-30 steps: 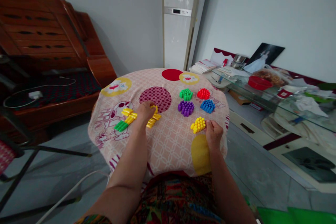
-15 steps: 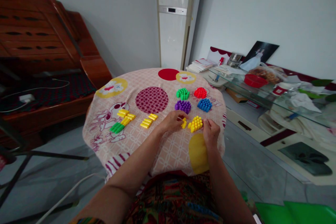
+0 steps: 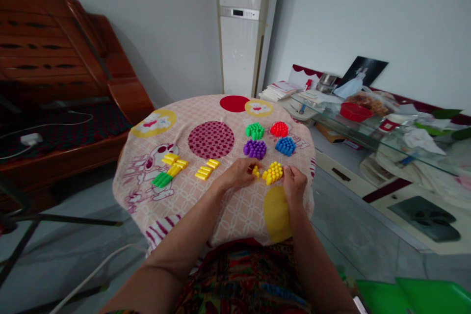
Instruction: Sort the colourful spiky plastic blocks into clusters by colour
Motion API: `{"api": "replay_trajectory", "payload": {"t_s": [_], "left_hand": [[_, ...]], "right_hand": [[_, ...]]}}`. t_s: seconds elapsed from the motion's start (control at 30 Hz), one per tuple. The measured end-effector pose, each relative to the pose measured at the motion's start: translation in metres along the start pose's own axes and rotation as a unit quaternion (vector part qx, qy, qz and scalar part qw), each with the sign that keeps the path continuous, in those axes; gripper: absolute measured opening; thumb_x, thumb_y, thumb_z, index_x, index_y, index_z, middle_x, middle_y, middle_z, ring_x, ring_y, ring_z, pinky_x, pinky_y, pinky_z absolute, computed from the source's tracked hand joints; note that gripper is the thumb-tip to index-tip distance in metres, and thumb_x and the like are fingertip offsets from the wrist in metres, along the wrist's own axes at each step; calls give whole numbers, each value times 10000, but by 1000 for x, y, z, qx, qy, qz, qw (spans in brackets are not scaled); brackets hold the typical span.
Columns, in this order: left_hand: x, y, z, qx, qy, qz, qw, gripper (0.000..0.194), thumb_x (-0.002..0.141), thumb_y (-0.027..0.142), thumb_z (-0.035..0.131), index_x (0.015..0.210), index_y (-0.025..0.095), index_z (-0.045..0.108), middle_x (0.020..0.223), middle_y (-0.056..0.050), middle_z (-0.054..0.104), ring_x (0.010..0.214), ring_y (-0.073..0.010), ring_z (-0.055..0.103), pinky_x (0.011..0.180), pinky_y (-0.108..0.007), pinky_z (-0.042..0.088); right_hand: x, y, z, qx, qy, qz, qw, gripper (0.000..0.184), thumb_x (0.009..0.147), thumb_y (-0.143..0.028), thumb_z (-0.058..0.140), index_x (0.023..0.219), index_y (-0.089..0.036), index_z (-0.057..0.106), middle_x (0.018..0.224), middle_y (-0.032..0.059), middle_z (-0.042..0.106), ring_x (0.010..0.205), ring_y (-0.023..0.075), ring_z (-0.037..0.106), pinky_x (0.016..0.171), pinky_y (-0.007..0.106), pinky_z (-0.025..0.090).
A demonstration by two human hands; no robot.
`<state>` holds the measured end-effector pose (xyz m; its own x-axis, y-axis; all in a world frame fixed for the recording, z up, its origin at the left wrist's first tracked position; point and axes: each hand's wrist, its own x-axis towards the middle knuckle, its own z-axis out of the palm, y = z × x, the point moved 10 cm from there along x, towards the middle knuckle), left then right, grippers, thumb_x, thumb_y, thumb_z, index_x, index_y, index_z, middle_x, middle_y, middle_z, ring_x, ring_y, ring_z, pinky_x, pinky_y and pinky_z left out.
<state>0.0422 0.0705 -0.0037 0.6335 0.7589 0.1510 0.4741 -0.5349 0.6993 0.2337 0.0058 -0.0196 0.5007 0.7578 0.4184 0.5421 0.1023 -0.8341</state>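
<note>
My left hand (image 3: 241, 172) is closed with its fingertips around a few small yellow pegs (image 3: 256, 171). Just to the right stands a tight cluster of yellow pegs (image 3: 274, 172), upright with rounded tips. At the cluster's right side my right hand (image 3: 295, 184) has its fingers pressed together; whatever is between them is hidden. Behind the hands stand clusters of purple pegs (image 3: 255, 149), blue pegs (image 3: 285, 146), green pegs (image 3: 254, 131) and red pegs (image 3: 279, 129). Left of my left hand lie a row of yellow pegs (image 3: 207, 170) and a group of yellow pegs (image 3: 174, 169) and green pegs (image 3: 162, 179).
Everything rests on a round table with a patterned tablecloth (image 3: 228, 211). A wooden bench (image 3: 47, 54) is at left, a tall white air conditioner (image 3: 239, 44) behind. At right, a glass-topped cabinet (image 3: 375, 132) carries a red bowl (image 3: 355, 112) and papers.
The whole view has shifted slightly. Both hands stay at the yellow pegs, with little visible movement of the fingers.
</note>
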Motion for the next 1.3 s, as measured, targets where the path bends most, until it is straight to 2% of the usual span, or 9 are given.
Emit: {"api": "replay_trajectory", "payload": {"t_s": [0.13,0.23,0.4,0.63,0.83,0.97,1.1,1.3], "left_hand": [[-1,7,2,42,14,9,999,430,715,188,602,1140,160,663,932,-40,708,779,-157,640,743,-264,519],[-1,12,7,84,18,14,996,433,702,216,660,1131,155,666,992,-66,706,851,-191,648,792,-291,514],[1,11,9,96,60,18,993,389,712,154,631,1100,145,667,1055,-96,697,959,-216,647,871,-314,510],[9,5,1,23,74,5,997,446,683,100,609,1123,131,674,1096,-102,704,965,-213,656,888,-330,536],[21,3,12,-118,23,34,992,649,630,41,583,1270,143,610,1290,-136,643,1080,-218,652,908,-347,550],[19,-3,20,-143,0,23,989,621,620,36,577,1232,125,636,1166,-101,702,986,-202,684,878,-325,559],[16,0,16,-102,2,22,995,505,633,25,529,1097,118,703,1001,-55,735,875,-171,690,809,-274,561],[21,1,15,-86,29,20,996,459,656,62,536,1077,128,707,994,-59,734,875,-160,679,815,-270,558]], "right_hand": [[-1,-2,-1,-3,1,-1,1000,357,887,-398,457,614,-180,534,548,-28,493,533,121,419,525,264,267],[0,-5,-2,-5,2,-3,1000,357,882,-399,465,602,-184,518,541,-31,484,533,120,411,523,266,260],[0,-6,-2,-8,3,-9,1000,360,885,-393,460,597,-184,518,531,-33,476,534,121,410,527,267,262],[0,-2,-1,-4,2,-5,1000,358,886,-391,469,593,-188,505,529,-39,458,530,117,394,525,267,249],[0,0,0,-9,0,-8,1000,370,890,-398,464,591,-185,507,538,-34,473,531,117,410,526,265,253],[0,0,0,-3,0,-3,1000,373,890,-407,466,593,-185,511,539,-34,477,527,117,412,522,263,255],[1,1,1,-3,0,1,1000,367,885,-410,470,602,-183,527,536,-33,481,521,118,413,520,264,255],[1,4,2,-2,-3,1,1000,361,885,-413,459,619,-183,539,552,-27,501,534,122,414,521,263,261]]}}
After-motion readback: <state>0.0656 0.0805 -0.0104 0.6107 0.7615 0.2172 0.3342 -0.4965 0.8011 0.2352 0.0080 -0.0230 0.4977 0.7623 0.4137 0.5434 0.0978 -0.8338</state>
